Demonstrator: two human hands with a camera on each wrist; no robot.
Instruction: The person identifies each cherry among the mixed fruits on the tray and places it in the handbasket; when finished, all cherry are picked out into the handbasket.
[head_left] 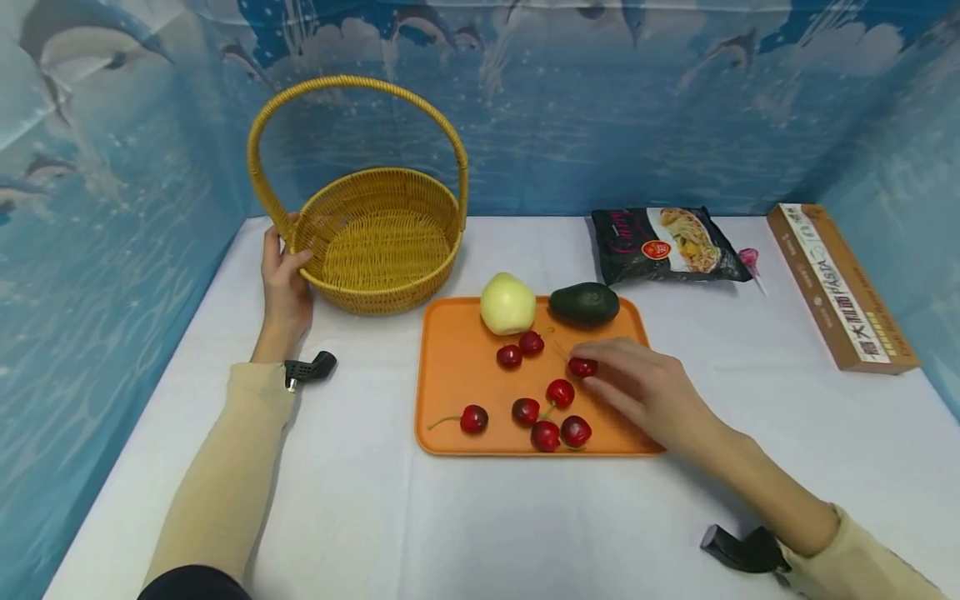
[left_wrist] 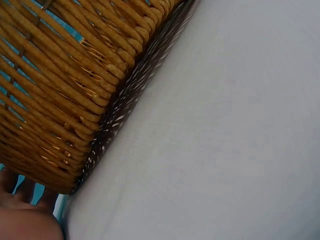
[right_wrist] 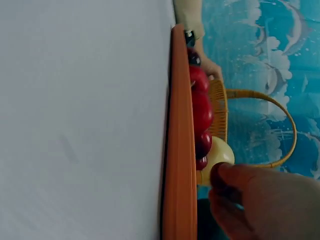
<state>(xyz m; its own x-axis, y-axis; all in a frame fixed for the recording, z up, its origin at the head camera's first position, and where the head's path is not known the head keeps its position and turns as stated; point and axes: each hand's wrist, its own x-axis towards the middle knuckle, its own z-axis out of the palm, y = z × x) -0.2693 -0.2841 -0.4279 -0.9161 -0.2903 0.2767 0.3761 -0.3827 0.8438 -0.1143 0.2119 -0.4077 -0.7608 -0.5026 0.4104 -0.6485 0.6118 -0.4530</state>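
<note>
At the left, my left hand (head_left: 287, 287) grips the side of a yellow wicker basket (head_left: 375, 302) with a tall arched handle, thumb at its rim. No fruit shows inside. Over the right half of an orange tray (head_left: 442, 358), my right hand (head_left: 656, 387) pinches a dark red cherry (head_left: 581, 367) between thumb and fingertips. Several other cherries (head_left: 545, 435) lie on the tray, one with a long stem (head_left: 474, 419) apart to the left. A pale green apple (head_left: 507, 305) and a dark green avocado (head_left: 584, 304) sit along the tray's far edge.
Behind the tray on the right lies a black noodle packet (head_left: 663, 246), with a wrapped lollipop (head_left: 750, 262) beside it. A long brown box (head_left: 840, 287) stands near the right edge of the white table. Blue dolphin-print curtains (head_left: 525, 125) surround the table.
</note>
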